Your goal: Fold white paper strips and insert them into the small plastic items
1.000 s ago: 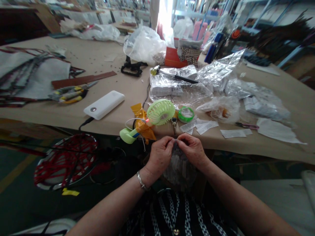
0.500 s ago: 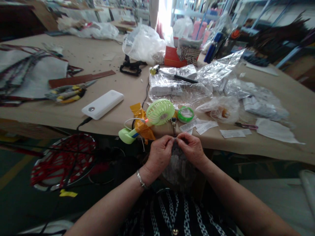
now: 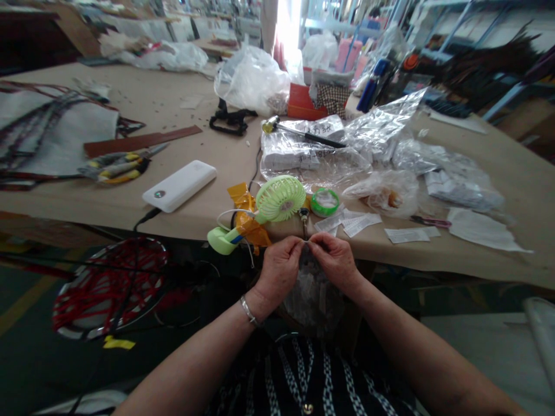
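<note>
At the table's front edge, my left hand [image 3: 281, 267] and my right hand [image 3: 335, 259] meet fingertip to fingertip, both pinched. Between them is a tiny pale thing, too small to name. Below my fingers hangs or lies greyish see-through plastic [image 3: 313, 294] with whitish strips in it; I cannot tell whether the hands touch it. Just beyond the fingertips stands a small metal fitting with a dark top [image 3: 304, 215]. A green handheld fan [image 3: 281, 198], bound with orange tape [image 3: 255, 230], sticks out at the edge left of it. A green round tub [image 3: 325, 202] sits to the right.
A white power bank [image 3: 180, 186] and pliers [image 3: 124, 167] lie left on the brown-covered table [image 3: 182, 147]. Paper labels [image 3: 359, 222], clear packets [image 3: 312, 156] and a hammer [image 3: 310, 137] lie ahead and right. A red-strapped round frame [image 3: 110, 289] is below left.
Both hands keep their pinch at nearly the same spot. The whole view has shifted very slightly; nothing on the table has visibly moved.
</note>
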Available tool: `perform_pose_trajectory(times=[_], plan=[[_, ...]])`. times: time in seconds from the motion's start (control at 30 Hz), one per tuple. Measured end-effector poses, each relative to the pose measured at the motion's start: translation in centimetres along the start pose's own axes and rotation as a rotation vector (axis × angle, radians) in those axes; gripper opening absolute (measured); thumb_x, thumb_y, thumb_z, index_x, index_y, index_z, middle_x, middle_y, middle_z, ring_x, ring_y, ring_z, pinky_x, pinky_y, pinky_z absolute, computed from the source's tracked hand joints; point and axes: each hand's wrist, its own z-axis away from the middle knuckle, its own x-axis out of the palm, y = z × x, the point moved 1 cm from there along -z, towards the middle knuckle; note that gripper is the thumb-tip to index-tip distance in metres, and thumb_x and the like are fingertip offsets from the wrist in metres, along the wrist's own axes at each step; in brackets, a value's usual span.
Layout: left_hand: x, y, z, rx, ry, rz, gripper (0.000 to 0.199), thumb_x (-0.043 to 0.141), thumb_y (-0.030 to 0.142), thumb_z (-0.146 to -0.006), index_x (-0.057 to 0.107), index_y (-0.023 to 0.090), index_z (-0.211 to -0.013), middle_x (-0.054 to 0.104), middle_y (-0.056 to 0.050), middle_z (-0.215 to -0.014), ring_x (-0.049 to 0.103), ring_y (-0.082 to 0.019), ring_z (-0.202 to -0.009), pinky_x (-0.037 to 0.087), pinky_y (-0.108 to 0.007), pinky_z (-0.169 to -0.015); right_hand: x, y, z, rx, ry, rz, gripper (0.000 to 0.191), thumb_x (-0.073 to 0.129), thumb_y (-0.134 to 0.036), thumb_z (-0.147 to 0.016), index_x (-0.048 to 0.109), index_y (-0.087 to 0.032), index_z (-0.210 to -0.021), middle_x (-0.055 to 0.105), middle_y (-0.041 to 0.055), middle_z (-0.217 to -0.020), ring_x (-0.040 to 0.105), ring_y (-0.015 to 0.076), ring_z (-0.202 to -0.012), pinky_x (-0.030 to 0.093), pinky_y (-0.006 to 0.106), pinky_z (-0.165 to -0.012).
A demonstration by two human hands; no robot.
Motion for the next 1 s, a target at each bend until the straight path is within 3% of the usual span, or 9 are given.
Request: perform_pose_trajectory(times=[0.13, 0.3, 0.43, 0.57, 0.67, 0.8, 1.0], plan=[[-0.1, 0.3, 0.0, -0.004, 0.011, -0.005, 0.023, 0.046, 0.027, -0.085, 0.063, 0.017, -0.073, 0.060, 0.002, -0.065, 0.052, -0.010, -0.061, 0.038, -0.019, -0.061, 0.1, 0.1, 0.0, 0.008, 0.008, 0.005, 0.016, 0.055, -0.029, -0.081, 0.062, -0.016, -0.075, 0.058, -0.0013, -0.064, 0.053, 0.0115, -0.060, 0.043, 0.021, -0.060], [-0.5, 0.5, 1.4, -0.027, -0.030, 0.056, 0.021, 0.048, 0.028, -0.085, 0.063, 0.017, -0.076, 0.061, 0.002, -0.066, 0.054, -0.010, -0.062, 0.039, -0.019, -0.060, -1.0, -0.5, 1.2, -0.046, -0.082, 0.077, 0.015, 0.058, -0.032, -0.082, 0.064, -0.018, -0.083, 0.066, 0.0004, -0.076, 0.060, 0.0133, -0.068, 0.046, 0.022, -0.065], [-0.4, -0.8, 2.6, -0.098, -0.082, 0.062, 0.023, 0.047, 0.029, -0.085, 0.065, 0.017, -0.077, 0.064, 0.000, -0.067, 0.057, -0.012, -0.064, 0.042, -0.020, -0.061, -3.3, -1.0, 1.2, -0.216, -0.059, 0.372, 0.017, 0.054, -0.030, -0.086, 0.063, -0.018, -0.077, 0.064, 0.0018, -0.072, 0.058, 0.0141, -0.067, 0.045, 0.024, -0.065], [0.2, -2.9, 3.1, -0.146, -0.140, 0.014, 0.027, 0.047, 0.027, -0.084, 0.067, 0.018, -0.098, 0.070, -0.005, -0.098, 0.063, -0.018, -0.088, 0.045, -0.025, -0.078, -4.7, -0.6, -0.1, -0.385, 0.013, 0.771, 0.022, 0.055, -0.028, -0.085, 0.062, -0.016, -0.102, 0.064, 0.0095, -0.103, 0.053, 0.0249, -0.101, 0.040, 0.037, -0.089], [0.5, -3.8, 3.4, -0.167, -0.154, -0.052, 0.029, 0.049, 0.028, -0.082, 0.068, 0.018, -0.101, 0.070, -0.007, -0.103, 0.062, -0.021, -0.094, 0.044, -0.028, -0.082, -4.5, 0.3, -0.7, -0.418, 0.014, 0.940, 0.035, 0.058, -0.029, -0.083, 0.057, -0.015, -0.115, 0.059, 0.0108, -0.119, 0.046, 0.0278, -0.114, 0.032, 0.042, -0.097], [0.8, -3.6, 3.9, -0.209, -0.189, -0.060, 0.024, 0.049, 0.027, -0.081, 0.071, 0.017, -0.087, 0.072, -0.007, -0.088, 0.064, -0.021, -0.083, 0.044, -0.028, -0.076, -4.1, 1.2, -0.6, -0.485, 0.038, 0.931, 0.024, 0.054, -0.026, -0.087, 0.060, -0.020, -0.109, 0.065, 0.0054, -0.113, 0.052, 0.0219, -0.110, 0.026, 0.040, -0.102], [1.9, -2.5, 3.6, -0.294, -0.185, 0.130, 0.019, 0.053, 0.026, -0.077, 0.069, 0.017, -0.072, 0.069, -0.003, -0.071, 0.061, -0.017, -0.071, 0.042, -0.025, -0.067, -4.5, 1.6, -0.7, -0.534, 0.091, 0.719, 0.014, 0.052, -0.022, -0.089, 0.065, -0.022, -0.090, 0.070, 0.0001, -0.099, 0.059, 0.0161, -0.101, 0.025, 0.039, -0.104]])
